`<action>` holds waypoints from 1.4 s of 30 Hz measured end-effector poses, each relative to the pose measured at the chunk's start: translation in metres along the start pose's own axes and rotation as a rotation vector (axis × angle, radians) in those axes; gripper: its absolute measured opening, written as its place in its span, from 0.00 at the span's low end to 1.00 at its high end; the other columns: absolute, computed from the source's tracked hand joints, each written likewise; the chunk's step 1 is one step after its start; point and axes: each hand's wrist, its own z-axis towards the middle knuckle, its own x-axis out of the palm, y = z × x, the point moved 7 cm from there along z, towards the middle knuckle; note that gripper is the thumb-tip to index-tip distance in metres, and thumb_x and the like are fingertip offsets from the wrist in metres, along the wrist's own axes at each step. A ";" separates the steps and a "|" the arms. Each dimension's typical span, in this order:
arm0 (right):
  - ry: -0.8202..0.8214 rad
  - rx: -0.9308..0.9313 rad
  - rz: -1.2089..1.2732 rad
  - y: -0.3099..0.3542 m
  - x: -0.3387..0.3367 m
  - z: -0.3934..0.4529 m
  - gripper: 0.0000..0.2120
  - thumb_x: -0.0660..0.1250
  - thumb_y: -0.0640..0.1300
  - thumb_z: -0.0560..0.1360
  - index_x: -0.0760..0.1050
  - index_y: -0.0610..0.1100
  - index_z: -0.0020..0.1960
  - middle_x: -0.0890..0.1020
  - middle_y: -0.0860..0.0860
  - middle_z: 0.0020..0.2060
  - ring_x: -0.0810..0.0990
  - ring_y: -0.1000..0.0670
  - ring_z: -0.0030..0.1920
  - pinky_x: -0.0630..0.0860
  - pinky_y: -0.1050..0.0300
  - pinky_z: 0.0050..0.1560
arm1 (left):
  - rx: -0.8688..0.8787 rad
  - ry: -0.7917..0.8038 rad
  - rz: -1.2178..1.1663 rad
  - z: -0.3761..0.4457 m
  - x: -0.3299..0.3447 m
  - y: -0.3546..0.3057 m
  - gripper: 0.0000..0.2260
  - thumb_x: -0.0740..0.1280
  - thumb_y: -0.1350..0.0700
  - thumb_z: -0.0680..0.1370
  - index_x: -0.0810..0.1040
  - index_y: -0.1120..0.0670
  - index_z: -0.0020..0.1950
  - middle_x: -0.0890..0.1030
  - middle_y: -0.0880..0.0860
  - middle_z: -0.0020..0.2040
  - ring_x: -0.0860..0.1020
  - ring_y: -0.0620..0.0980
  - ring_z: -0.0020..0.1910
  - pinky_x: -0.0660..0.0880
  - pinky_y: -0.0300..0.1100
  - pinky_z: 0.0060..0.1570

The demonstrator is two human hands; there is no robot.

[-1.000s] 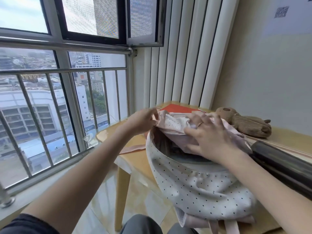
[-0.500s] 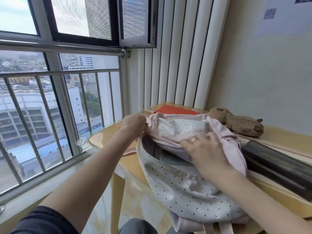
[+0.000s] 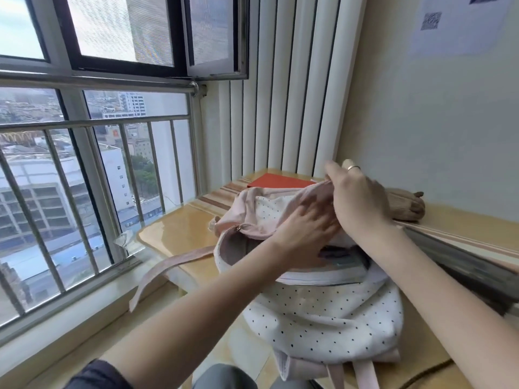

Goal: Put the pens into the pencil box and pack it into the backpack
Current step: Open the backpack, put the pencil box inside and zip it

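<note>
A white polka-dot backpack [image 3: 323, 321] with pink trim lies on the wooden table [image 3: 179, 228], its mouth open towards me. My right hand [image 3: 356, 200] grips the pink top flap and lifts it up. My left hand [image 3: 306, 231] reaches across to the flap and the opening, fingers spread and blurred. Inside the mouth I see the edges of flat things, maybe books. The pencil box and pens cannot be made out.
A red book [image 3: 280, 181] lies at the table's far end. A brown plush toy [image 3: 407, 206] rests by the wall behind my right hand. A dark long object [image 3: 477, 270] lies at the right. A pink strap [image 3: 168, 268] hangs off the table's left edge. Window bars stand at left.
My right hand has risen from pressing on the bag and now lifts the flap. My left hand has left the bag's left rim and moved right to the opening.
</note>
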 end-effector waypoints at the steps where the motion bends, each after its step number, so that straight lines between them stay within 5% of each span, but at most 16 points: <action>1: -0.003 -0.079 0.068 0.003 0.000 -0.004 0.13 0.57 0.35 0.77 0.67 0.47 0.59 0.76 0.43 0.52 0.79 0.37 0.53 0.73 0.49 0.44 | -0.092 0.115 -0.029 0.002 0.011 0.009 0.44 0.71 0.38 0.66 0.62 0.55 0.75 0.66 0.61 0.73 0.62 0.65 0.73 0.51 0.63 0.72; 2: 0.064 -0.135 0.121 0.001 0.006 -0.007 0.18 0.58 0.38 0.78 0.64 0.51 0.65 0.74 0.43 0.62 0.74 0.38 0.63 0.72 0.45 0.58 | -0.173 0.247 -0.072 0.003 0.024 0.017 0.47 0.70 0.36 0.67 0.53 0.53 0.78 0.57 0.62 0.77 0.54 0.67 0.75 0.44 0.66 0.71; 4: 0.321 -0.169 0.124 -0.017 0.028 -0.018 0.29 0.60 0.44 0.78 0.52 0.60 0.74 0.60 0.49 0.76 0.57 0.46 0.76 0.51 0.42 0.75 | -0.338 0.489 -0.198 -0.003 0.047 0.032 0.50 0.67 0.32 0.67 0.41 0.47 0.78 0.48 0.62 0.78 0.48 0.69 0.75 0.46 0.68 0.70; 8: 0.520 0.154 0.019 -0.115 0.063 -0.048 0.38 0.64 0.60 0.74 0.43 0.63 0.75 0.45 0.54 0.78 0.44 0.48 0.78 0.43 0.33 0.72 | -0.521 0.618 -0.471 -0.015 0.079 0.049 0.48 0.65 0.30 0.68 0.40 0.44 0.77 0.49 0.57 0.79 0.46 0.66 0.77 0.49 0.63 0.72; 11: 0.709 0.520 0.023 -0.197 0.078 -0.083 0.53 0.62 0.79 0.58 0.44 0.62 0.75 0.43 0.52 0.78 0.42 0.40 0.77 0.45 0.30 0.71 | -0.534 0.569 -0.457 -0.015 0.086 0.047 0.41 0.59 0.31 0.72 0.43 0.43 0.78 0.51 0.56 0.79 0.46 0.65 0.77 0.49 0.62 0.72; 13: 0.858 0.558 -0.028 -0.230 0.094 -0.102 0.66 0.58 0.85 0.44 0.44 0.60 0.75 0.47 0.49 0.78 0.44 0.40 0.77 0.48 0.32 0.72 | -0.535 0.561 -0.425 -0.015 0.089 0.046 0.39 0.57 0.31 0.73 0.44 0.43 0.78 0.52 0.57 0.79 0.47 0.66 0.77 0.50 0.62 0.72; 15: 1.007 0.542 -0.086 -0.246 0.105 -0.114 0.71 0.61 0.84 0.39 0.38 0.61 0.75 0.45 0.48 0.78 0.45 0.40 0.77 0.50 0.37 0.74 | -0.522 0.562 -0.384 -0.014 0.091 0.048 0.38 0.55 0.31 0.74 0.45 0.43 0.78 0.55 0.58 0.78 0.50 0.67 0.76 0.52 0.62 0.71; 17: 1.148 0.538 -0.084 -0.246 0.100 -0.115 0.70 0.72 0.75 0.45 0.33 0.63 0.74 0.44 0.46 0.78 0.47 0.41 0.77 0.53 0.41 0.74 | -0.517 0.560 -0.381 -0.013 0.092 0.050 0.34 0.54 0.32 0.75 0.48 0.43 0.78 0.59 0.58 0.77 0.54 0.66 0.75 0.56 0.60 0.70; 20: 1.289 0.571 -0.001 -0.239 0.087 -0.112 0.69 0.78 0.61 0.49 0.31 0.63 0.74 0.57 0.44 0.76 0.66 0.40 0.69 0.67 0.46 0.68 | -0.526 0.540 -0.378 -0.010 0.091 0.056 0.29 0.53 0.36 0.77 0.52 0.43 0.77 0.65 0.58 0.74 0.62 0.66 0.72 0.62 0.56 0.67; 22: 1.240 0.578 0.033 -0.232 0.084 -0.115 0.67 0.76 0.59 0.51 0.33 0.62 0.74 0.63 0.44 0.73 0.72 0.41 0.63 0.71 0.47 0.64 | -0.524 0.552 -0.367 -0.009 0.091 0.056 0.30 0.54 0.37 0.77 0.53 0.43 0.77 0.66 0.58 0.73 0.63 0.66 0.71 0.62 0.56 0.66; 26: 0.867 0.709 0.256 -0.222 0.072 -0.123 0.60 0.75 0.57 0.50 0.48 0.63 0.76 0.71 0.48 0.68 0.76 0.44 0.57 0.75 0.48 0.58 | -0.501 0.611 -0.438 -0.014 0.086 0.052 0.33 0.59 0.41 0.76 0.50 0.45 0.78 0.61 0.58 0.76 0.58 0.65 0.74 0.56 0.57 0.71; 31: 0.524 0.730 0.376 -0.190 0.021 -0.101 0.51 0.72 0.59 0.53 0.55 0.67 0.73 0.76 0.50 0.62 0.77 0.44 0.53 0.75 0.50 0.53 | -0.405 0.507 -0.287 -0.014 0.045 0.073 0.16 0.59 0.50 0.77 0.75 0.53 0.63 0.80 0.56 0.59 0.77 0.58 0.58 0.70 0.48 0.57; 35: 0.736 0.463 0.576 -0.105 -0.016 -0.071 0.43 0.74 0.58 0.54 0.66 0.67 0.69 0.72 0.55 0.66 0.72 0.50 0.63 0.69 0.53 0.63 | -0.444 0.339 -0.133 0.014 0.005 0.108 0.09 0.62 0.57 0.78 0.80 0.54 0.54 0.82 0.54 0.45 0.79 0.55 0.40 0.77 0.46 0.42; 38: 0.880 0.334 0.576 -0.051 -0.009 -0.063 0.32 0.76 0.54 0.61 0.74 0.62 0.64 0.73 0.60 0.57 0.72 0.55 0.57 0.68 0.59 0.56 | -0.498 0.214 -0.037 0.041 -0.032 0.141 0.09 0.61 0.61 0.78 0.79 0.59 0.54 0.82 0.59 0.48 0.81 0.60 0.46 0.74 0.48 0.39; 42: 0.776 0.343 0.538 -0.020 0.024 -0.025 0.31 0.76 0.56 0.58 0.80 0.48 0.60 0.80 0.55 0.58 0.77 0.49 0.57 0.75 0.55 0.56 | -0.532 0.196 0.032 0.045 -0.043 0.150 0.10 0.61 0.65 0.76 0.78 0.61 0.54 0.81 0.61 0.50 0.81 0.62 0.50 0.73 0.48 0.40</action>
